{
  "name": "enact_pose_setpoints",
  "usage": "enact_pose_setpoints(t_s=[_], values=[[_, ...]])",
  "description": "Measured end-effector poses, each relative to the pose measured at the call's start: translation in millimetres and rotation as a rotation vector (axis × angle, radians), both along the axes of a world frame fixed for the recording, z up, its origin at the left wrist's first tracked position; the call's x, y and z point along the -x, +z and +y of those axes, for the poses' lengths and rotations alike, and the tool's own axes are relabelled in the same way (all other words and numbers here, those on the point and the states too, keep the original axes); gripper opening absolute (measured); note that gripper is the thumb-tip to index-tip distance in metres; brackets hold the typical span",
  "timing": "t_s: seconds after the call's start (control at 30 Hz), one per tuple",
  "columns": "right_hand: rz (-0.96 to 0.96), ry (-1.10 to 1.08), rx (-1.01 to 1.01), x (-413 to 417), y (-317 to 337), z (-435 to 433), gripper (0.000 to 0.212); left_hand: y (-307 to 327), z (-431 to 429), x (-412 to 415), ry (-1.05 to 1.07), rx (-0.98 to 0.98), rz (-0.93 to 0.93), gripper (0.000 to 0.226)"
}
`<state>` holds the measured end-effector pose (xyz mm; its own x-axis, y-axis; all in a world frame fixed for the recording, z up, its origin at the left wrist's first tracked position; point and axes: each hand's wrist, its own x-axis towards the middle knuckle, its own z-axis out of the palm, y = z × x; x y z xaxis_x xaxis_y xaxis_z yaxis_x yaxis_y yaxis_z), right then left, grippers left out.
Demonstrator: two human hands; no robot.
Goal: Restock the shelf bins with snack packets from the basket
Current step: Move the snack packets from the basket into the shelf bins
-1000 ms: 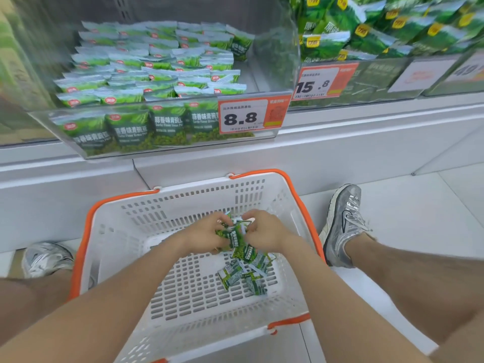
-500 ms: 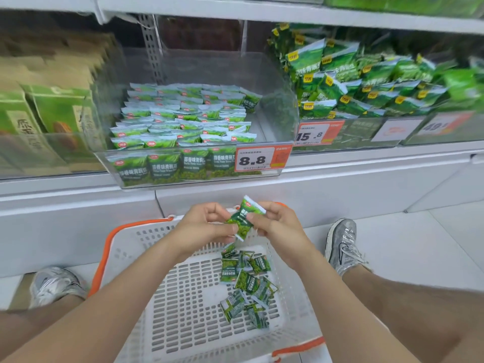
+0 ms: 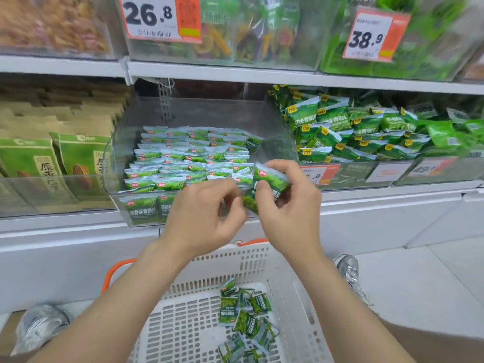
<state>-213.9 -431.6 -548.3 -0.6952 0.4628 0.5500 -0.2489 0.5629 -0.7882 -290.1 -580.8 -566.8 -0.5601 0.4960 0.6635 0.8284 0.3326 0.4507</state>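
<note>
Two hands meet in front of the bin (image 3: 119,163), a clear tub on the lower shelf (image 3: 78,218). The right hand (image 3: 290,216) grasps the held packets (image 3: 271,178), fingers curled over the top and thumb in front. Two green packets seem to be in the grasp, one above the other, though blur prevents a firm count. The left hand (image 3: 204,216) is curled, its thumb tip just beside the lower packet's edge; whether it pinches cannot be told. The held packets are seen level with the bin's front rim, near its right corner.

Inside the bin, the stock (image 3: 183,158) lies in overlapping rows, roughly four across, too many to count. At least two more packets stand upright against the front wall.

Below the wrists stands one white basket (image 3: 303,310) with an orange rim. About ten loose packets (image 3: 246,323) lie jumbled on its floor, right of centre, some overlapping.

Two neighbouring bins flank the middle one: green bags (image 3: 327,132) with yellow badges on the right, kraft bags (image 3: 78,158) on the left.

Five price tags show: 26.8 (image 3: 162,17) and 38.9 (image 3: 372,35) on the upper shelf, and three on the lower bins, one partly hidden by the right hand.

Two silver shoes rest on the floor, the left shoe (image 3: 39,328) and the right shoe (image 3: 349,271), one on either side of the basket.
</note>
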Motion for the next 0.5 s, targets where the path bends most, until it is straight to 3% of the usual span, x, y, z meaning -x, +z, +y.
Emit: enact_pose_setpoints(t_s=[0.1, 0.17, 0.27, 0.33, 0.4, 0.5], values=[[0.090, -0.085, -0.176, 23.5, 31.2, 7.2, 0.015, 23.6, 2.4, 14.3, 0.226, -0.051, 0.190, 0.007], [0.024, -0.141, -0.308, 49.6, 40.0, 18.3, 0.019, 32.9, 2.8, 30.9, 0.320, 0.037, 0.221, 0.010], [-0.269, -0.227, -0.594, 93.9, 46.6, 34.8, 0.036, 38.8, -1.6, 60.9, 0.329, 0.380, 0.115, 0.025], [-0.460, -0.239, -0.810, 117.8, 51.3, 37.8, 0.027, 38.1, -5.6, 74.6, 0.318, 0.602, 0.014, 0.044], [-0.590, -0.273, -0.999, 138.1, 56.6, 36.9, 0.026, 35.6, -6.7, 81.2, 0.270, 0.715, -0.096, 0.058], [-0.720, -0.371, -1.226, 168.4, 58.4, 39.9, 0.033, 32.3, -2.6, 86.2, 0.179, 0.779, -0.235, 0.054]])
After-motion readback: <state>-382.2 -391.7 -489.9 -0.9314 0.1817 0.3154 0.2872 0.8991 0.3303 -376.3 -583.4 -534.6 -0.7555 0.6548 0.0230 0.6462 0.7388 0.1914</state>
